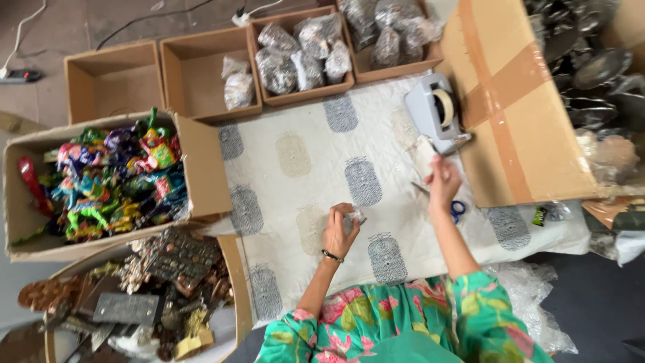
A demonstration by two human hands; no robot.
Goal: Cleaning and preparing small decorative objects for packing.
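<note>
A person in a green floral top works over a patterned cloth (403,222) laid flat, ringed by cardboard boxes. At far left a box of bright plastic trinkets (111,178) stands open above a round tray of metal oddments (161,289), both well apart from the hands. Along the top edge, open boxes of filled clear bags (299,54) stand in a row.

The left hand (339,232), a dark bracelet at the wrist, has its grip closed on a small clear packet (355,217), which pokes out just past the fingertips and rests low against the cloth. The right hand (443,181) is raised nearer the grey tape dispenser (437,111), its grip pinched on a pale strip of tape (423,156) that hangs up and to the left of the fingers. Blue-handled scissors (457,208) lie just beside that wrist, partly hidden by it.

The likeliest trouble: the loose strip could curl and stick to itself or to the cloth, since only one end looks held. The packet, caught only at the fingertips, could slip or spring open. The wrist could also brush the scissor blades.
</note>
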